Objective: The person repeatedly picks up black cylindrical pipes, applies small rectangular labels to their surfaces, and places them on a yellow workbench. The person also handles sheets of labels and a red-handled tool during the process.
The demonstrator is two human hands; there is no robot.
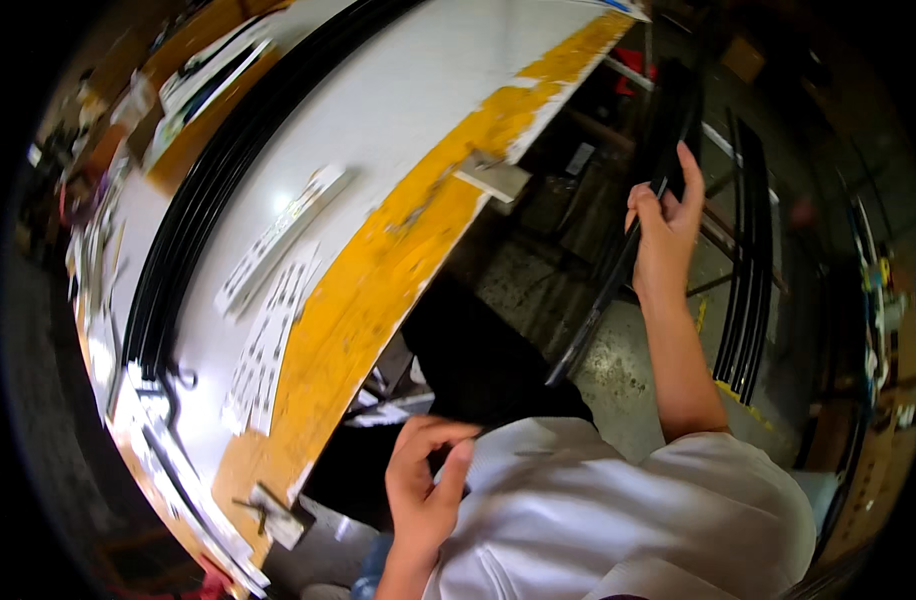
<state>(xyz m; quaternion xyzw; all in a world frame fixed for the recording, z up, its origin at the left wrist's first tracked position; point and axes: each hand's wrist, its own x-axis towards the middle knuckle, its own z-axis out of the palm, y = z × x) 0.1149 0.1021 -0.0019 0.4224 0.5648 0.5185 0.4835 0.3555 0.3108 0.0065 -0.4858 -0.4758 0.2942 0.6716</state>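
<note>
Black bar (598, 303) clamped in fingers of right hand (666, 240), I see; left hand (421, 495) near yellow-edged table (363, 275), fingers apart.

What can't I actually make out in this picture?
All in the head view:
Left hand: fingertips blurred, so whether they touch anything is unclear.
Black bar in the right hand: far end lost against dark surroundings.
Black strips on the table: far ends cut off by the upper edge.
White strips: dark marks too small.
</note>
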